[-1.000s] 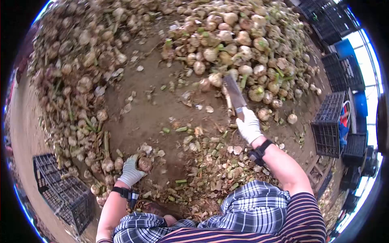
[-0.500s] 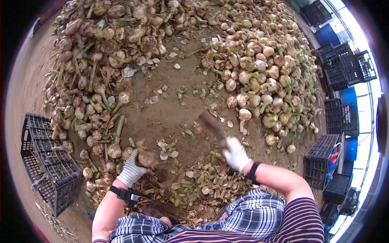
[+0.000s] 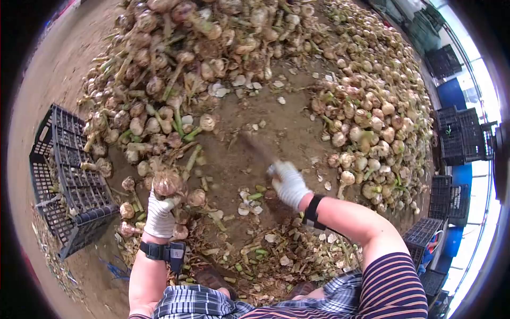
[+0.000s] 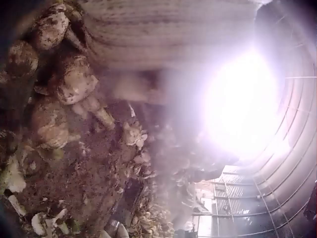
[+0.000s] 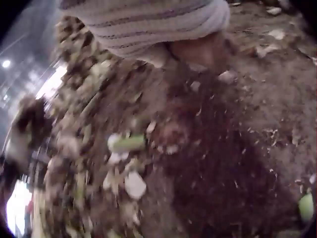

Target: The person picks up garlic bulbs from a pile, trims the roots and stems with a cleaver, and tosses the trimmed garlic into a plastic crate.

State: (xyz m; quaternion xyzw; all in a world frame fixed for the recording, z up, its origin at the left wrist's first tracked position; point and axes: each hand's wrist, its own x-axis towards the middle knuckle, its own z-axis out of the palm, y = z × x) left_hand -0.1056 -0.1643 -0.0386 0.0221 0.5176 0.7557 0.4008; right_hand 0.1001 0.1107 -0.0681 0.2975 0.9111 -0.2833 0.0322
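Observation:
My gloved left hand (image 3: pixel 161 215) grips a garlic bulb (image 3: pixel 168 182), thumb on its near side, at the edge of the left heap. Striped glove fabric fills the top of the left wrist view, with several more garlic bulbs (image 4: pixel 74 84) lying just past it. The gloved right hand (image 3: pixel 290 185) holds a cleaver over the bare dirt in the middle. Motion blurs its dark blade (image 3: pixel 257 150), which points up and left toward the heap. Below the glove in the right wrist view, part of the brown handle (image 5: pixel 200 51) shows.
A large heap of untrimmed garlic (image 3: pixel 212 32) spreads ahead and left; another garlic heap (image 3: pixel 380 117) lies right. Cut stems and skins (image 3: pixel 276 255) litter the ground by my feet. A black plastic crate (image 3: pixel 79 170) stands tilted at left, with more crates (image 3: pixel 459 133) along the right side.
The head view has turned left. My right hand has carried the cleaver from the right heap back toward the middle. The left hand has moved up and forward and now holds a bulb.

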